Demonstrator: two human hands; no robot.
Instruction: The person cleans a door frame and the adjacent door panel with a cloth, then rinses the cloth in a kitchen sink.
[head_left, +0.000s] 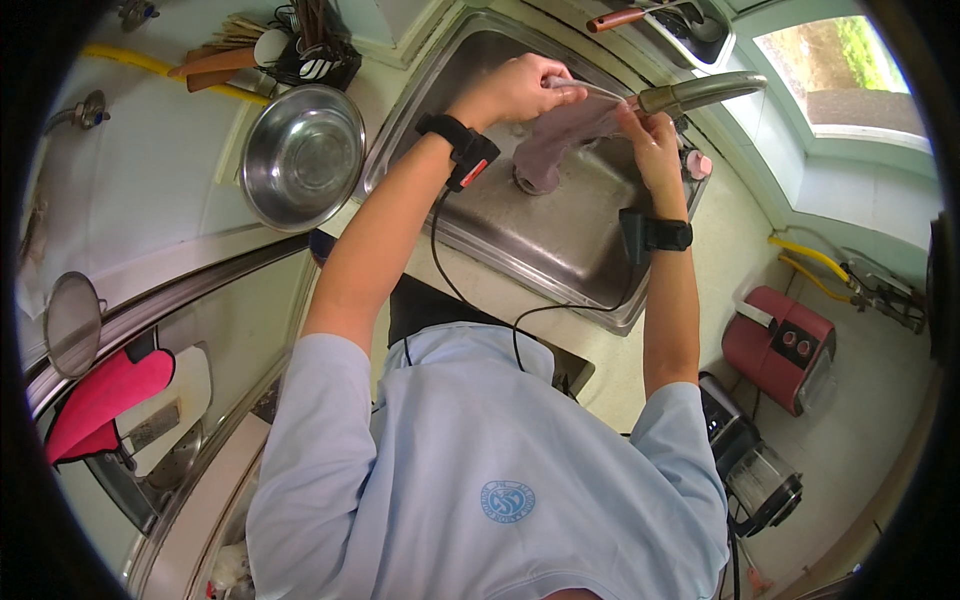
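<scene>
A limp, pinkish-purple cloth (561, 139), which looks wet, hangs over the stainless steel sink (517, 240). Its upper edge is drawn taut between my two hands. My left hand (517, 91) pinches one end of that edge at the back of the basin. At the other end, close to the faucet mouth, my right hand (651, 150) grips it between thumb and fingers. The cloth's lower end droops to the drain (534, 180) and partly covers it. The curved metal faucet (697, 91) reaches in just above my right hand.
A steel bowl (304, 157) stands left of the sink, near a holder with chopsticks and utensils (311, 64). A utensil tray (694, 37) sits behind the faucet. To the right are a red air fryer (780, 349) and a blender (757, 465). Black cables (442, 259) run from my wrist straps.
</scene>
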